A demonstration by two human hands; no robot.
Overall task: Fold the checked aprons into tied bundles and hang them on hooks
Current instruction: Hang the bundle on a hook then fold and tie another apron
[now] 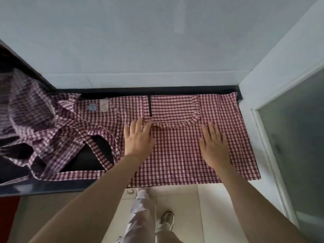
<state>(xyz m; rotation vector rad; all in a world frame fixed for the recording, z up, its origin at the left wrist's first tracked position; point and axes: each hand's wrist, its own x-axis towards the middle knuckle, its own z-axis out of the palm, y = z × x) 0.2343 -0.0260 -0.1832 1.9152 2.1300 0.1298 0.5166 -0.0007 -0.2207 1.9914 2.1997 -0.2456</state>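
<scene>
Smoothing stage, by the look of it: left hand point(138, 137) and right hand point(214, 143) lie flat, fingers straight, on the apron point(175, 155) spread along the counter's point(73, 185) right end, hem at its front edge. Next move likely a fold; loose straps point(98, 130) need gathering first; a second apron point(29, 109) heaped at the left end crowds them; no hooks visible.

Red-and-white checked apron point(184, 155) spread flat on the dark counter; more checked aprons point(35, 120) heaped left.

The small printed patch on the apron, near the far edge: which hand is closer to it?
Left. The left hand lies flat on the apron just right of and below the patch; the right hand presses the cloth much farther right.
</scene>
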